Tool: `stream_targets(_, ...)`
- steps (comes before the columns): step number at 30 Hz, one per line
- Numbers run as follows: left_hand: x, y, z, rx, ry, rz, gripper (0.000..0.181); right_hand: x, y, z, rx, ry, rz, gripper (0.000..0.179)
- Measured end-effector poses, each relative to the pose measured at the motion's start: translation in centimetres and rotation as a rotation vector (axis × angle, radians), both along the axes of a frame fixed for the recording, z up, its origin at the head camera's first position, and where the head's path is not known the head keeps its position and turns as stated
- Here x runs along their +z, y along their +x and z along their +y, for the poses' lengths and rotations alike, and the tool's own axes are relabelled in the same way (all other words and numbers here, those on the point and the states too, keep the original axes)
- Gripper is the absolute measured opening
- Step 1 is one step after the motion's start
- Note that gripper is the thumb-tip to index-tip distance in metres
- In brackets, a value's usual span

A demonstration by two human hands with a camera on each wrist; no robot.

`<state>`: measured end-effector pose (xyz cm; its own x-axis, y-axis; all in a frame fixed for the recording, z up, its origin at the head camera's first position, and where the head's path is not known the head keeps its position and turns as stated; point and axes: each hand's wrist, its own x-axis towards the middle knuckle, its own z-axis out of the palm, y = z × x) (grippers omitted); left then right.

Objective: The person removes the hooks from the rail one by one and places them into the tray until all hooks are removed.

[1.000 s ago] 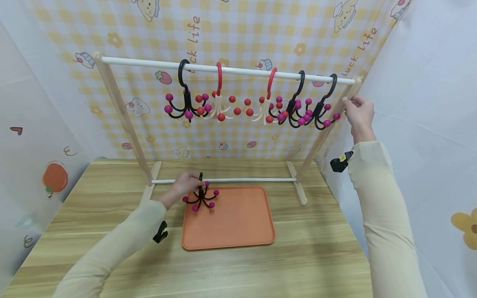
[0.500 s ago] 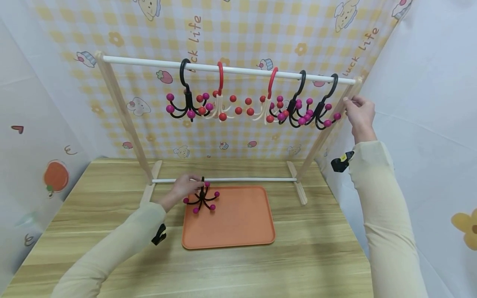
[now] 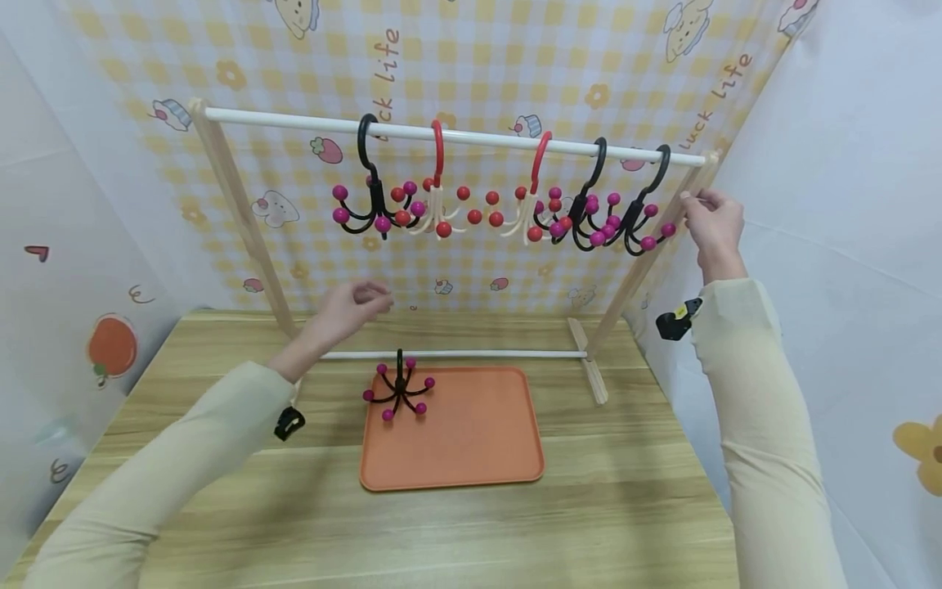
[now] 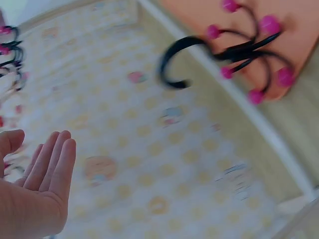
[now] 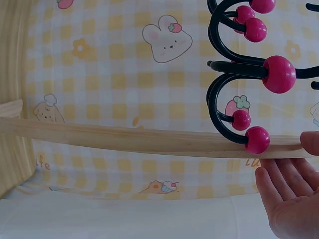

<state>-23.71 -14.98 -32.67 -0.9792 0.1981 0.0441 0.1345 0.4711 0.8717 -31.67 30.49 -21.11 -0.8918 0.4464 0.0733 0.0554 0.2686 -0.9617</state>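
My left hand (image 3: 344,312) is in the air in front of the rack's lower left, its fingers loosely bent and holding nothing. Below it, a black multi-hook hanger with magenta balls (image 3: 400,386) stands hook-up on the left part of an orange tray (image 3: 471,442). The left wrist view shows that hanger (image 4: 239,52) apart from the left hand (image 4: 40,196). At the upper right, my right hand (image 3: 714,227) holds the rack's wooden right post (image 3: 634,278). In the right wrist view, its thumb is above the post (image 5: 124,140) and the fingers are below.
From the white top rod (image 3: 486,141) hang black hangers (image 3: 377,200) and red-hooked cream ones (image 3: 530,209). A white lower rod (image 3: 471,354) crosses behind the tray. Wooden feet (image 3: 586,360) support the rack on the wood-grain table (image 3: 441,532).
My left hand has let go of the black hanger on the tray and moved up and to the left. My right hand stays at the post.
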Motion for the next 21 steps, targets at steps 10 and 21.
stream_targets(10,6.8,-0.2,0.3,0.034,0.043,0.238,0.03,0.1,0.2,-0.2,-0.006,-0.006,-0.005,0.047)
stream_targets(21,11.2,-1.1,0.6,0.171,0.003,0.443,0.03,0.1,0.2,-0.2,-0.006,-0.002,-0.003,0.047)
